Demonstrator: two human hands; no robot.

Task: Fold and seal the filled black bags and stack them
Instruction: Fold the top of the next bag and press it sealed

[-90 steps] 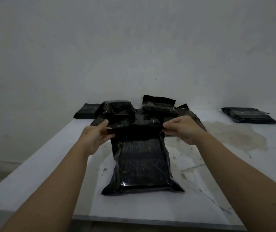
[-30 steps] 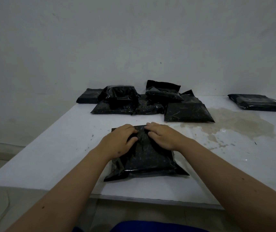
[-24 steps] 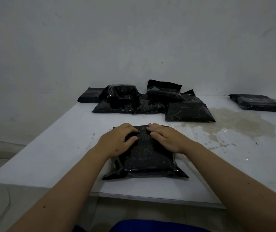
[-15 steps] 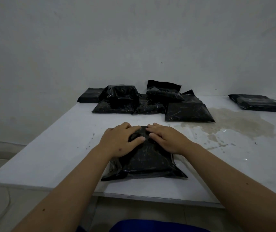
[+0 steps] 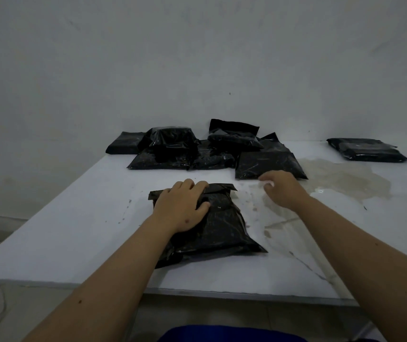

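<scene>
A pale, bare wall (image 5: 197, 58) fills the upper half of the head view. Below it, a white flat worktop (image 5: 74, 230) is seen, its near edge visible and its right side cut off by the frame. A large yellowish stain (image 5: 340, 178) is spread over the right part of the worktop, with smaller smears and specks nearer the middle.

At the back of the worktop, against the wall, a heap of glossy black filled plastic bags (image 5: 197, 149) is laid; they overlap, so their number is hard to tell, and what is inside them cannot be made out in the dim light. Well apart to the right, a separate black filled bag (image 5: 368, 149) is laid flat near the wall; whether it is one bag or two stacked cannot be told.

Nearest the person, a black filled plastic bag with its top flap folded over (image 5: 212, 225) is laid on the worktop. It is pressed down by the left hand (image 5: 181, 207), whose fingers are laid together across the folded flap, the thumb spread to the side; the bag's left part is hidden under the hand and forearm.

The right hand (image 5: 281, 191) is held above the worktop, just right of the bag and not touching it. It is blurred; its fingers appear loosely curled, with nothing in them.

A strip of blue cloth (image 5: 232, 334) is cut off at the bottom edge.
</scene>
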